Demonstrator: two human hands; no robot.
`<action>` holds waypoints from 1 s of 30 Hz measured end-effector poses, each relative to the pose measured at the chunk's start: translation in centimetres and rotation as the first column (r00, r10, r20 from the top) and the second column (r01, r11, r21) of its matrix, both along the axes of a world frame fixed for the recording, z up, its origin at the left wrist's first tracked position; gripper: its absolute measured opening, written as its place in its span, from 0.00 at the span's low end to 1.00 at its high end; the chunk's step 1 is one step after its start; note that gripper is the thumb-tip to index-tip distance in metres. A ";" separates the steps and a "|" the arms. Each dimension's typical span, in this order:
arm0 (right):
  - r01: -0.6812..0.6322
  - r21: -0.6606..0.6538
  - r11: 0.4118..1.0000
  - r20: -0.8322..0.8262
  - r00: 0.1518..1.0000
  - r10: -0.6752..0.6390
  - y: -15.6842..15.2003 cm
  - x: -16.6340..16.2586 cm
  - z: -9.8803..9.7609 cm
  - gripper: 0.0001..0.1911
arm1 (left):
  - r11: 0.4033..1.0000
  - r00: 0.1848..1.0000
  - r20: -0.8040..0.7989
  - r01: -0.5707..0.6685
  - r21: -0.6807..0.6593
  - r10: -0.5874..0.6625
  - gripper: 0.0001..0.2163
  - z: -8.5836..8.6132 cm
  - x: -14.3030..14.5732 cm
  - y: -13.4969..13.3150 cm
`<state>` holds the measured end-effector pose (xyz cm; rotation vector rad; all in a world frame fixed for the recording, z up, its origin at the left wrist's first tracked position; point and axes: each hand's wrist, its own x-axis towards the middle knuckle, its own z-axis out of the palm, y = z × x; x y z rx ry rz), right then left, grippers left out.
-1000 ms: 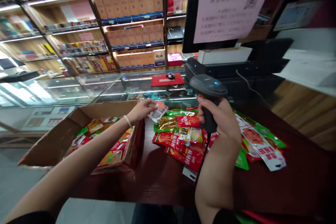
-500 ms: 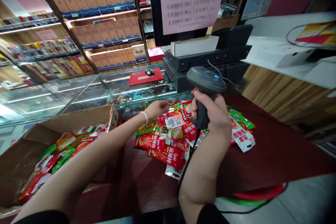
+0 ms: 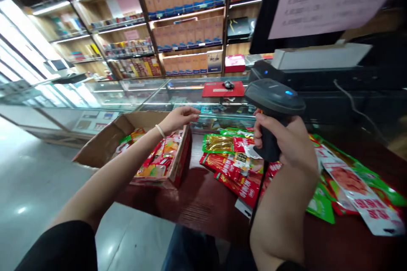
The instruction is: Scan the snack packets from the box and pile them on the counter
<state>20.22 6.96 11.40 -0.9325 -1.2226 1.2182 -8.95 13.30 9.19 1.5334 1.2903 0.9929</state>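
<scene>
My right hand (image 3: 286, 135) is wrapped round the grip of a black barcode scanner (image 3: 273, 97) with a blue light on top. The scanner is held over a pile of snack packets (image 3: 235, 169), red, green and gold, on the dark red table. My left hand (image 3: 181, 119), with a pale band on its wrist, hovers above the right rim of a cardboard box (image 3: 181, 156). Its fingers are stretched out and nothing shows in them. Inside the box lie more snack packets (image 3: 159, 169). Part of the pile is hidden behind my right hand and forearm.
A glass display counter (image 3: 152, 97) runs behind the table, with a red mouse pad (image 3: 213, 89) and a mouse (image 3: 228, 85) on it. More packets (image 3: 356, 186) lie to the right. A monitor (image 3: 267, 12) with a paper sign stands at the back right. The scanner's cable (image 3: 259, 197) hangs down.
My left hand has moved left from the packet pile to above the box's edge. The view has turned left. My right hand still holds the scanner over the pile.
</scene>
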 end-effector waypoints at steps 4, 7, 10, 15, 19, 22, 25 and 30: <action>-0.142 -0.017 0.990 0.053 0.988 0.143 0.0 -3.6 -0.1 0.14 | 0.993 0.993 0.008 -0.119 -0.014 0.119 0.12 -1.0 -5.8 -2.3; -0.227 -0.002 0.974 0.111 0.968 0.226 0.2 -6.1 -0.5 0.15 | 0.985 0.985 -0.025 -0.173 -0.018 0.173 0.12 -2.7 -9.2 -3.4; -0.289 -0.004 0.957 0.151 0.946 0.287 0.4 -8.2 -1.1 0.14 | 0.975 0.970 -0.101 -0.223 -0.018 0.220 0.12 -4.6 -11.9 -3.8; -0.303 -0.044 0.952 0.201 0.931 0.305 0.4 -10.6 -1.6 0.14 | 0.972 0.931 -0.283 -0.235 0.022 0.231 0.13 -7.3 -14.3 -3.8; -0.233 -0.052 0.971 0.227 0.944 0.239 0.3 -11.3 -1.9 0.16 | 0.973 0.903 -0.385 -0.226 -0.046 0.192 0.15 -9.3 -14.2 -3.5; -0.198 -0.084 0.976 0.225 0.951 0.213 0.5 -11.4 -2.0 0.16 | 0.964 0.883 -0.449 -0.225 -0.142 0.140 0.22 -10.8 -13.4 -3.6; -0.191 -0.123 0.974 0.221 0.951 0.214 1.0 -11.6 -2.1 0.15 | 0.957 0.823 -0.556 -0.243 -0.158 0.118 0.32 -12.1 -12.4 -4.0; -0.221 -0.112 0.969 0.227 0.944 0.241 1.8 -12.3 -2.4 0.14 | 0.937 0.748 -0.652 -0.304 -0.174 0.122 0.46 -13.3 -11.5 -4.4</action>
